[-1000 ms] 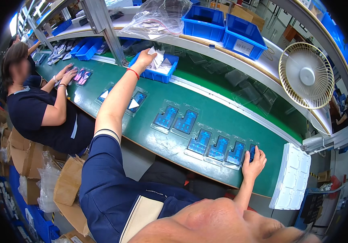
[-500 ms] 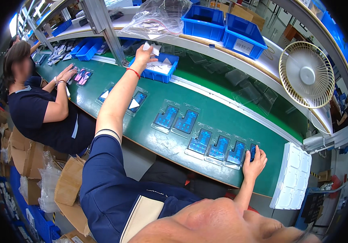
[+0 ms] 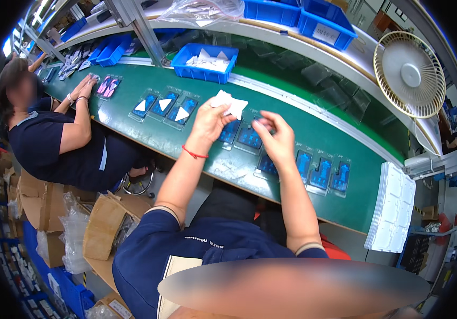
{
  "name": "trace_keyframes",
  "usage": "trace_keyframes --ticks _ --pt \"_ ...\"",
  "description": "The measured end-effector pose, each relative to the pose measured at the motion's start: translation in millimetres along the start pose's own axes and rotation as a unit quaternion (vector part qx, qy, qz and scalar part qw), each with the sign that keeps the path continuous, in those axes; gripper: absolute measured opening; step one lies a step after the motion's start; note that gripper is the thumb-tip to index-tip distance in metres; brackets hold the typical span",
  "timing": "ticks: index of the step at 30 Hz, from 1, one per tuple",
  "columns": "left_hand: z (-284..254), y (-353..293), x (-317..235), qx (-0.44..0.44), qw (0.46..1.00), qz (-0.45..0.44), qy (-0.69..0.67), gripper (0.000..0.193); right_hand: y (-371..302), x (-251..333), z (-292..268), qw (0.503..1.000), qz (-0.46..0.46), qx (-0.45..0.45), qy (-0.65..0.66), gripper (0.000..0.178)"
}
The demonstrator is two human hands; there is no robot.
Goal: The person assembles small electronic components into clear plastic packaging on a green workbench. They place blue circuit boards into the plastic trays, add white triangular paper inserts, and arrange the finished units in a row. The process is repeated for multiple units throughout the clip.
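At the green bench (image 3: 313, 133), left hand (image 3: 211, 118) closed on a small sheaf of white cards (image 3: 232, 103), held up above the bench, thumb on top. Red bracelet (image 3: 194, 152) on that wrist. Right hand (image 3: 276, 133) just beside, the two hands apart; its fingers are half curled, thumb standing off them, nothing seen in the grasp. Under and near the hands, a run of blue-and-black packs (image 3: 321, 173) in clear plastic; the nearest are partly hidden by hands and right forearm, the farther ones lie in plain sight toward the right. Left of the left hand, three more packs in a slanting row, each bearing a white triangle (image 3: 182, 114). Behind these, against the rail (image 3: 313, 108), a blue bin (image 3: 202, 73) with loose white pieces inside. Far right of the bench, a stack of white trays (image 3: 391, 207). On the shelf above: two blue tubs (image 3: 325, 33), a clear bag (image 3: 202, 11), a round fan (image 3: 410, 74) at the right. To the left a co-worker (image 3: 61, 138), both hands over the bench by a pink-patterned pack (image 3: 109, 87). Cardboard boxes (image 3: 102, 226) below, behind the co-worker.
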State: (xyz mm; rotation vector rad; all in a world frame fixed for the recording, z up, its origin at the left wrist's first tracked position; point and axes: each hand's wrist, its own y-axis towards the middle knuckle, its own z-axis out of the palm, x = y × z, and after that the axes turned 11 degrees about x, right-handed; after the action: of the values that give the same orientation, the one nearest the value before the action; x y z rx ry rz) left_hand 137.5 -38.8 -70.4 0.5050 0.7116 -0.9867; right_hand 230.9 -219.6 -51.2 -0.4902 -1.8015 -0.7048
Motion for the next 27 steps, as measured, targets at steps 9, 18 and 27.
trace_keyframes --ticks 9,18,27 --pt "-24.6 -60.6 1.6 -0.103 0.993 0.043 0.028 0.025 22.4 -22.0 59.4 0.994 -0.031 -0.037 0.103 0.008" --pt "-29.3 -67.4 -0.3 -0.142 0.988 0.062 0.005 0.02 3.3 -14.5 65.5 0.88 -0.226 0.038 -0.416 0.017" --pt "-1.1 -63.8 23.2 -0.108 0.993 0.039 0.021 0.019 -4.3 -13.1 41.8 0.997 -0.043 -0.007 -0.063 0.01"
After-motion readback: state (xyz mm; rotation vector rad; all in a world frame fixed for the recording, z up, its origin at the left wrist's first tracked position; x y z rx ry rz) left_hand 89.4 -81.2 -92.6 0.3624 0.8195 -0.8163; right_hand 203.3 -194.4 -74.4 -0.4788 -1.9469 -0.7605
